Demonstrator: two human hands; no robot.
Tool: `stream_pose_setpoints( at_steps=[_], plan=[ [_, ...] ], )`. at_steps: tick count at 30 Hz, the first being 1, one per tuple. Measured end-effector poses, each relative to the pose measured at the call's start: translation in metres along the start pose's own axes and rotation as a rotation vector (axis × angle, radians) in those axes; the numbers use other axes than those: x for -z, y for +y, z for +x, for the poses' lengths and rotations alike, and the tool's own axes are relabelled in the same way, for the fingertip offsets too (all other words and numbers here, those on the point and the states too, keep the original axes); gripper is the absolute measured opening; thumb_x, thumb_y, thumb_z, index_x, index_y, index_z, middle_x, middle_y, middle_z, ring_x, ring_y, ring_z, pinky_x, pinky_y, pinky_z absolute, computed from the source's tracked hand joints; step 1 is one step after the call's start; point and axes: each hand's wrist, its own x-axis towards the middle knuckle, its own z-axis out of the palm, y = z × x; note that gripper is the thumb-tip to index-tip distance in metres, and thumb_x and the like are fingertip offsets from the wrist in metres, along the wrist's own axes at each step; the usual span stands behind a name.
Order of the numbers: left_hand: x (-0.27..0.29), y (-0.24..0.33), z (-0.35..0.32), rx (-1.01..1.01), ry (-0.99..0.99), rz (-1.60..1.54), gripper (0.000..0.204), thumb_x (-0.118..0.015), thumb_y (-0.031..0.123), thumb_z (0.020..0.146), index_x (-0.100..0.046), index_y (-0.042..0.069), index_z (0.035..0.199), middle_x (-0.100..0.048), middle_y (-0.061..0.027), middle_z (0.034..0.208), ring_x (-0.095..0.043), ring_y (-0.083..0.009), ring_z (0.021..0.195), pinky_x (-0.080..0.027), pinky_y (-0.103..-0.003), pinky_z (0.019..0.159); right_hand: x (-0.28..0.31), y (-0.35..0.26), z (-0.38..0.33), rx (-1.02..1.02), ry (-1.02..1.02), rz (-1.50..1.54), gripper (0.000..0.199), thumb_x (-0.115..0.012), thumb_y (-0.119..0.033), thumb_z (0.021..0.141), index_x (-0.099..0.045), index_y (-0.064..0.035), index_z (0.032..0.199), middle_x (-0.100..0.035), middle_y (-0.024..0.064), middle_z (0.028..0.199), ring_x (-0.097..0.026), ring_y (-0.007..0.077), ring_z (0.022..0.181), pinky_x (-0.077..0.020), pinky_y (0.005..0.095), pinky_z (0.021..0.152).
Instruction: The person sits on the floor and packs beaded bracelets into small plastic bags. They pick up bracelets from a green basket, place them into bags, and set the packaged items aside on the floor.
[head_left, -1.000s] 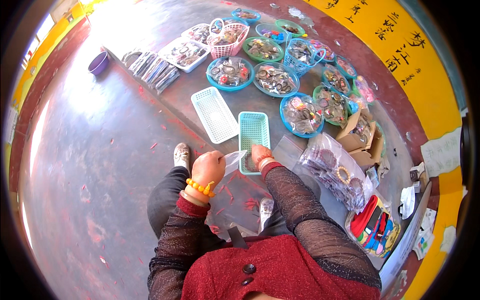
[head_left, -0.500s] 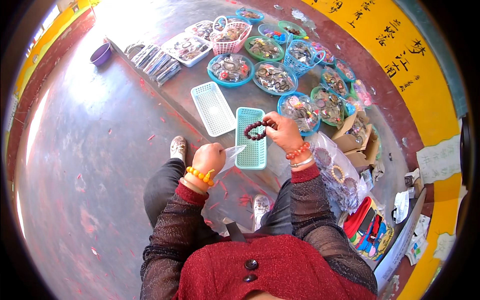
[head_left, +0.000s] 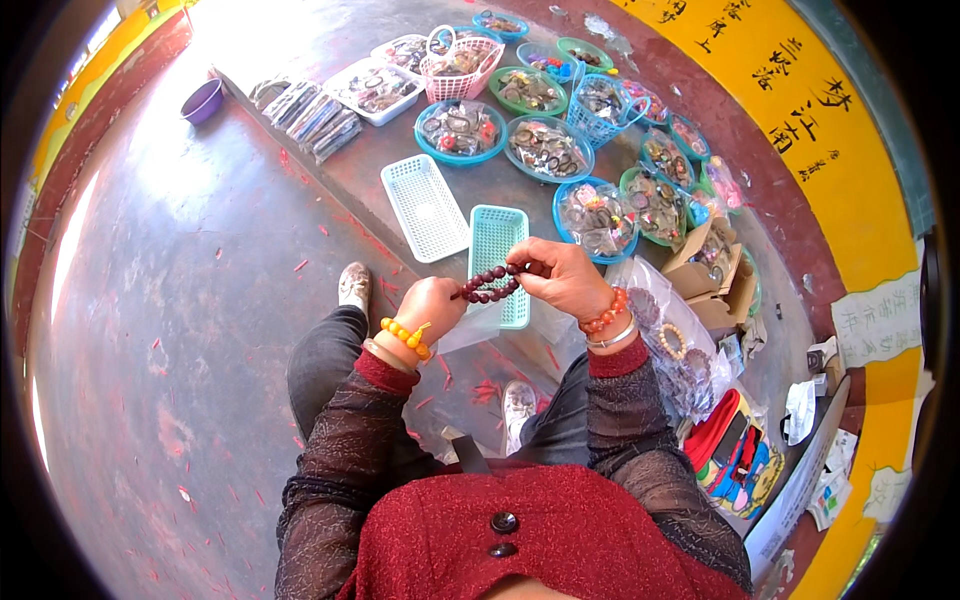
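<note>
A dark red bead bracelet (head_left: 490,283) is stretched between my two hands over the near part of the green plastic basket (head_left: 498,225). My right hand (head_left: 568,281) pinches its right end. At its left end, the fingers of my left hand (head_left: 434,307) are closed on it. A clear plastic bag (head_left: 466,329) hangs below my left hand, and seems gripped by it too. Around my left wrist is a yellow bead bracelet (head_left: 405,338); my right wrist wears an orange-red bead bracelet (head_left: 606,312) and a pale bangle.
A white basket (head_left: 425,208) stands left of the green one. Beyond are several basins of packed bracelets (head_left: 548,150) and a pink handled basket (head_left: 460,66). At right lie a large clear bag of bracelets (head_left: 672,335), a cardboard box (head_left: 710,275) and a colourful bag (head_left: 735,460).
My right hand has brought the bead bracelet down and left. My left hand has come up and right, and now holds the bracelet's left end. The clear bag hangs lower beneath it.
</note>
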Motion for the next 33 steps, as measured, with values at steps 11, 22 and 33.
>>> stream_pose_setpoints(
  at_steps=[11, 22, 33],
  plan=[
    [-0.003, -0.012, 0.0, -0.167, 0.056, 0.002, 0.02, -0.051, 0.013, 0.079, -0.068, 0.001, 0.077, -0.061, -0.0225, 0.071, -0.06, -0.0397, 0.07, -0.049, -0.045, 0.067, -0.005, -0.002, 0.003, 0.174, -0.07, -0.507, 0.022, -0.058, 0.0, 0.075, -0.062, -0.0028, 0.096, -0.063, 0.0117, 0.085, -0.062, 0.024, 0.073, -0.0482, 0.0301, 0.064],
    [-0.006, -0.011, 0.002, -0.121, -0.01, -0.054, 0.02, -0.053, 0.016, 0.08, -0.067, 0.002, 0.078, -0.062, -0.022, 0.073, -0.061, -0.0393, 0.072, -0.049, -0.044, 0.067, -0.052, 0.031, 0.011, 0.353, -0.116, -0.817, 0.01, -0.06, -0.008, 0.075, -0.059, -0.0062, 0.085, -0.058, 0.0098, 0.076, -0.06, 0.0299, 0.075, -0.0493, 0.0389, 0.066],
    [0.021, -0.006, -0.002, -0.099, -0.03, -0.308, 0.017, -0.058, 0.012, 0.08, -0.068, -0.001, 0.084, -0.064, -0.011, 0.068, -0.058, -0.0178, 0.056, -0.046, -0.031, 0.054, -0.035, 0.019, 0.018, 0.066, 0.043, -0.226, 0.02, -0.065, -0.012, 0.081, -0.062, -0.0026, 0.098, -0.064, 0.0078, 0.088, -0.062, 0.0185, 0.079, -0.0499, 0.0298, 0.069]
  ],
)
